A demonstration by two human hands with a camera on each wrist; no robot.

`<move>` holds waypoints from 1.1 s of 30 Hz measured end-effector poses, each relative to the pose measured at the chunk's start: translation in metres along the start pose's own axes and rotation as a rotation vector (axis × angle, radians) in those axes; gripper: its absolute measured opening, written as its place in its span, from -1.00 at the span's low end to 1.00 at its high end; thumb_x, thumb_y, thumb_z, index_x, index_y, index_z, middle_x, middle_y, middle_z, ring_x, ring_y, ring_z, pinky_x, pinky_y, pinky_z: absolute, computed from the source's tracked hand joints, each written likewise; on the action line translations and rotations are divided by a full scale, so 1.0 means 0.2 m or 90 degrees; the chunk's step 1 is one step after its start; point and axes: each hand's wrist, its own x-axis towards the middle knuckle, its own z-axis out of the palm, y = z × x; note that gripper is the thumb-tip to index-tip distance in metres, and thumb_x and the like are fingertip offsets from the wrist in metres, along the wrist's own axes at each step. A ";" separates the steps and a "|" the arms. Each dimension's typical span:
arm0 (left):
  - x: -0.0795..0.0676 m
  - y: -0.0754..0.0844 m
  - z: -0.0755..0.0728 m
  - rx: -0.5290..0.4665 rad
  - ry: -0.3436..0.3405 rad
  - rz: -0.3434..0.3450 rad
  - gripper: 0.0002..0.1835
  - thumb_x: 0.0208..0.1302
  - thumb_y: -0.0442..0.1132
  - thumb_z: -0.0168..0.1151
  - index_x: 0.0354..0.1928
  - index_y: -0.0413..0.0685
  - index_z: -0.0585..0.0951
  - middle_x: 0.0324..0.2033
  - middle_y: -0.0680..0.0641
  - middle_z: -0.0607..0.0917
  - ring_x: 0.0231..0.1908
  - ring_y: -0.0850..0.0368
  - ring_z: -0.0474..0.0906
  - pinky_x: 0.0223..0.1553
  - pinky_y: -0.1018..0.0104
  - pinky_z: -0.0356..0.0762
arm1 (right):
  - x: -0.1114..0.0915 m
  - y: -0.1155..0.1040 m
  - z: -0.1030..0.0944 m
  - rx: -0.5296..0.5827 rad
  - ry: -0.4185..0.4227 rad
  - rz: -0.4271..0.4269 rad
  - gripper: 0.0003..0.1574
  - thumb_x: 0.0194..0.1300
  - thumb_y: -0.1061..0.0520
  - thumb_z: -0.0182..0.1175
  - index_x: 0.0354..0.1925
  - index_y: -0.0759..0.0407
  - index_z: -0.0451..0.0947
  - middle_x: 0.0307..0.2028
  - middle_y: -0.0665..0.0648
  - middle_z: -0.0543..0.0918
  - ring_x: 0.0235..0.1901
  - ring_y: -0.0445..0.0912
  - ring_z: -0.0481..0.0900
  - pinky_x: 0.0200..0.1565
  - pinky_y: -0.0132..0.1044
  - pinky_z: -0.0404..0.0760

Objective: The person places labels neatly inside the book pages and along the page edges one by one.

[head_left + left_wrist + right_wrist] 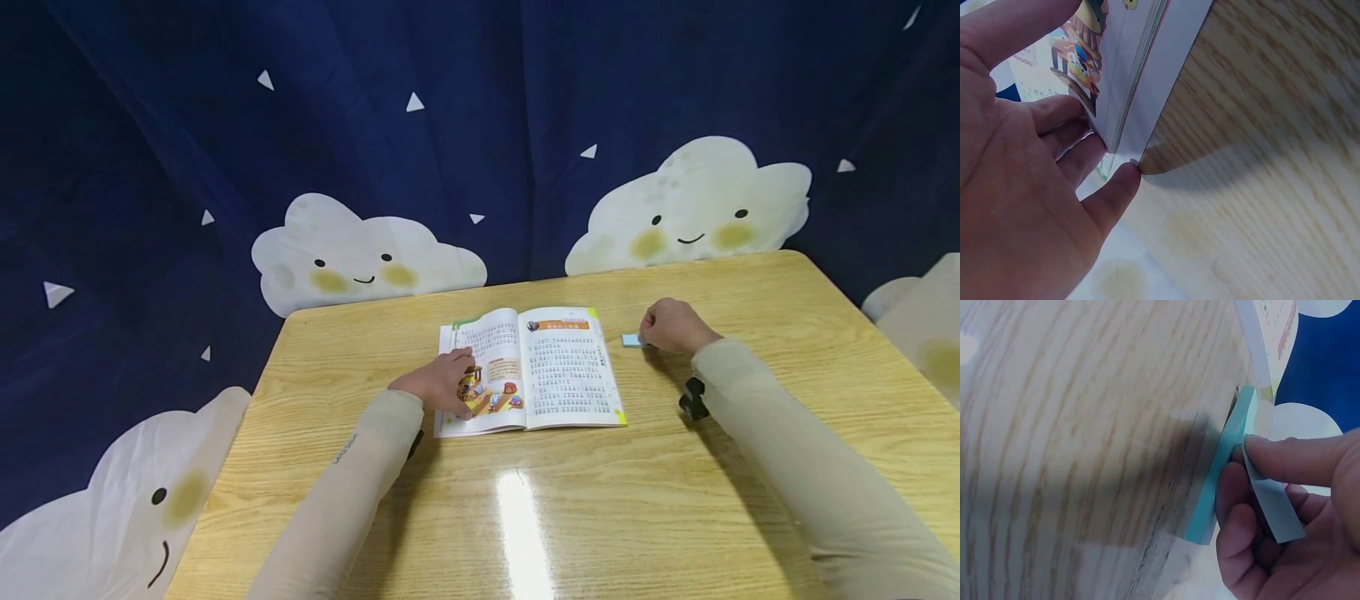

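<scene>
An open book [566,362] with printed text and a colour picture lies on the wooden table. My left hand [441,383] rests on its left page with the fingers spread; in the left wrist view, its fingertips touch the page and the book's edge [1141,94]. To the right of the book, a small light-blue sticky note pad [631,341] lies by my right hand [675,327]. The right wrist view shows the thumb and index finger pinching a pale sticky note [1277,512], its free end bent up from the teal pad [1213,487].
The wooden table [465,517] carries a bright light reflection near its front. Behind it hangs a dark blue curtain [480,100] with smiling white clouds. A black wrist device [693,398] sits under the right sleeve.
</scene>
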 end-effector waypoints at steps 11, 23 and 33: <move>0.01 0.00 0.00 0.007 -0.005 0.006 -0.01 0.16 -0.04 0.44 0.55 -0.05 0.12 0.60 -0.04 -0.06 0.59 -0.05 -0.12 0.53 0.01 0.11 | 0.01 0.01 0.01 0.009 -0.006 0.001 -0.75 0.32 0.21 0.18 -0.50 0.27 0.55 -0.57 0.07 0.52 -0.52 -0.08 0.38 -0.30 -0.20 0.42; 0.01 0.00 0.00 0.013 -0.005 -0.003 -0.01 0.16 -0.04 0.44 0.55 -0.04 0.12 0.60 -0.02 -0.05 0.59 -0.05 -0.11 0.52 0.00 0.13 | 0.02 0.01 0.03 -0.018 0.019 -0.019 -0.75 0.23 0.27 0.06 -0.59 0.21 0.48 -0.58 0.08 0.50 -0.52 -0.07 0.37 -0.38 -0.27 0.35; 0.02 -0.01 0.00 0.012 -0.003 0.003 -0.01 0.16 -0.03 0.43 0.55 -0.07 0.12 0.60 -0.04 -0.04 0.59 -0.05 -0.11 0.54 0.02 0.10 | 0.03 -0.03 0.06 -0.072 0.049 -0.040 -0.79 0.08 0.29 -0.01 -0.58 0.24 0.54 -0.60 0.12 0.56 -0.55 -0.05 0.41 -0.43 -0.29 0.37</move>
